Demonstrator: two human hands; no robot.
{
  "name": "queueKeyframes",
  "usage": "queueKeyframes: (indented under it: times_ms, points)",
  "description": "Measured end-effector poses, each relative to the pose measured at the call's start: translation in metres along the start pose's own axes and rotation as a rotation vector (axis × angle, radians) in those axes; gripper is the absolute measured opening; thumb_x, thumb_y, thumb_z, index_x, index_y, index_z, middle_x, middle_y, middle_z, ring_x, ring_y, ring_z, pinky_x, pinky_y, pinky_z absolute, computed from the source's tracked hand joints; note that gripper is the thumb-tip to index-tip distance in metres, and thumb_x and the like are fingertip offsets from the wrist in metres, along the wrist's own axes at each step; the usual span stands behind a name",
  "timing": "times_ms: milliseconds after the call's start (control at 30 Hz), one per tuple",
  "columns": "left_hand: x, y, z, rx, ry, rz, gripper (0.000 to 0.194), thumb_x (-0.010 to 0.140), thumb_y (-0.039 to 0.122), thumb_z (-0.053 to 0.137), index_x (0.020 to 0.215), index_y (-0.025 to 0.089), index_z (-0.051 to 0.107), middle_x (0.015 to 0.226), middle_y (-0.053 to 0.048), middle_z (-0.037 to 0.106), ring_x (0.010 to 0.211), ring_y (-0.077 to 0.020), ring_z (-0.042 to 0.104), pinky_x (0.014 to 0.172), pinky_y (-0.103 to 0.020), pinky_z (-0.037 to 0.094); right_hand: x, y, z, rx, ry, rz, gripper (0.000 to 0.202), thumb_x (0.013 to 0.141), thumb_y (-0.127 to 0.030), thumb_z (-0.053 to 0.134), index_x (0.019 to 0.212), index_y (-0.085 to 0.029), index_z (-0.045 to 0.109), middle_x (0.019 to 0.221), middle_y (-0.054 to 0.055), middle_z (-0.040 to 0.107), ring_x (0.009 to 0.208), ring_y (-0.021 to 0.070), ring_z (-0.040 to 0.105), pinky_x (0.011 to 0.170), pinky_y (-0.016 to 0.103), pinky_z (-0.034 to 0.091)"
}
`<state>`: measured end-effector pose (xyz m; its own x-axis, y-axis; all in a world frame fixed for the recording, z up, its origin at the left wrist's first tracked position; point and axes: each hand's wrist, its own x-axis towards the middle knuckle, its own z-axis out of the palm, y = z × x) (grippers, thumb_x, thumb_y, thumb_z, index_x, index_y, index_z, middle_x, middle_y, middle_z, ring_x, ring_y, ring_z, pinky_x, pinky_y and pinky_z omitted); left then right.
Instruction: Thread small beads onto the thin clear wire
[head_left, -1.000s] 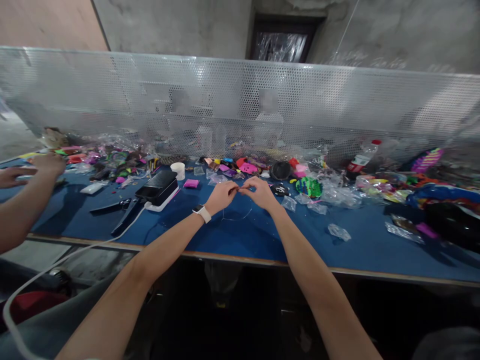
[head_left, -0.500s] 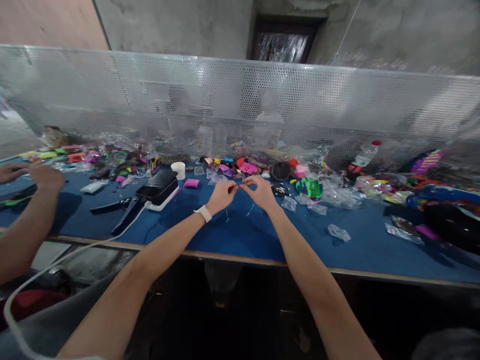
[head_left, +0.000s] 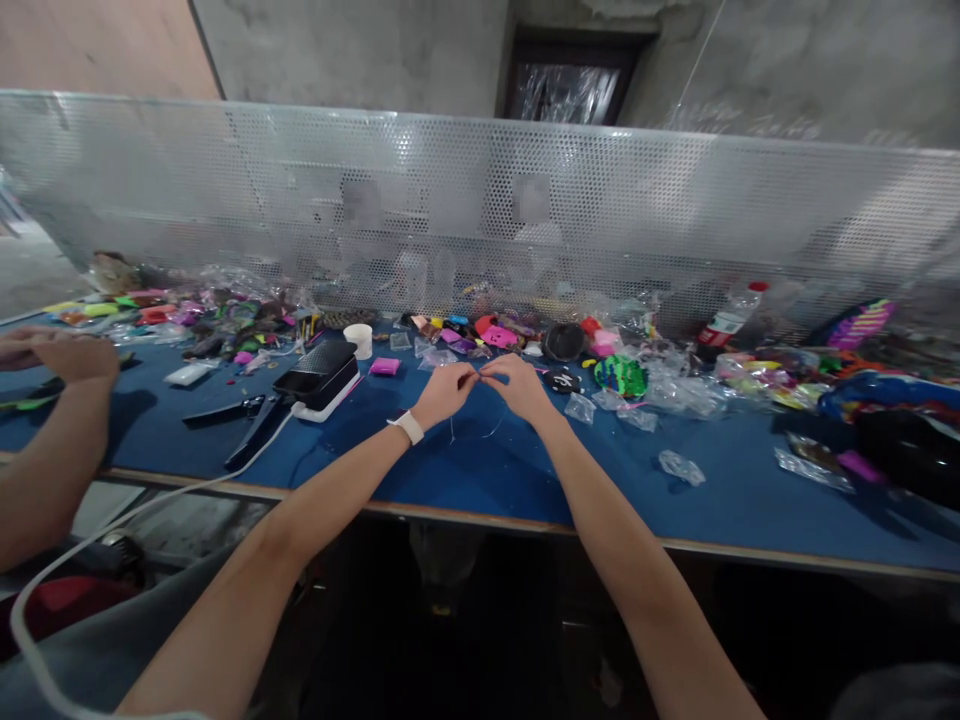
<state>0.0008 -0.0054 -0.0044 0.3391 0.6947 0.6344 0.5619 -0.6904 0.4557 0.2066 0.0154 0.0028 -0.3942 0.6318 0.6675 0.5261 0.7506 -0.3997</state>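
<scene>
Above the blue table (head_left: 480,480), my left hand (head_left: 445,392) and my right hand (head_left: 516,386) meet at the fingertips. Each is closed in a pinch on a thin pale thread (head_left: 491,432), whose loose ends hang beneath them. Whatever sits between the fingertips is too small to tell. A white band (head_left: 408,427) circles my left wrist. Left of my hands lie a pink packet (head_left: 385,367) and a black device with a white base (head_left: 319,378).
A co-worker's hands (head_left: 67,352) are at the far left. Colourful pieces and plastic bags line a perforated metal screen (head_left: 450,190). A white cup (head_left: 358,341), a bottle (head_left: 731,320) and a black round object (head_left: 911,445) stand about. A white cable (head_left: 150,500) crosses the left edge.
The hanging thread has shifted a little, its right end now curving further left. My fingertips have drawn slightly closer together. At the left, the co-worker's hands have moved slightly left.
</scene>
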Motion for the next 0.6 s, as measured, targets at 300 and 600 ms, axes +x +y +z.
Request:
queueKeyframes:
  times_ms: [300, 600]
  points:
    - [0.003, 0.000, -0.005, 0.100, -0.052, 0.052, 0.021, 0.102, 0.014, 0.057, 0.085, 0.018, 0.068, 0.082, -0.004, 0.070, 0.078, -0.0190, 0.063, 0.075, -0.031, 0.045, 0.000, -0.008, -0.002, 0.423, -0.128, 0.281, 0.023, 0.077, -0.024, 0.078, 0.097, -0.021, 0.068, 0.086, 0.004, 0.080, 0.088, 0.0259, 0.078, 0.088, 0.042, 0.059]
    - [0.003, 0.002, -0.004, 0.075, -0.063, -0.005, 0.028, 0.103, 0.019, 0.057, 0.076, 0.018, 0.065, 0.071, -0.003, 0.065, 0.065, -0.0163, 0.056, 0.066, -0.031, 0.038, 0.001, -0.014, -0.006, 0.059, -0.093, 0.141, 0.027, 0.074, -0.021, 0.087, 0.097, -0.025, 0.073, 0.081, 0.002, 0.080, 0.099, 0.0309, 0.069, 0.100, 0.050, 0.048]
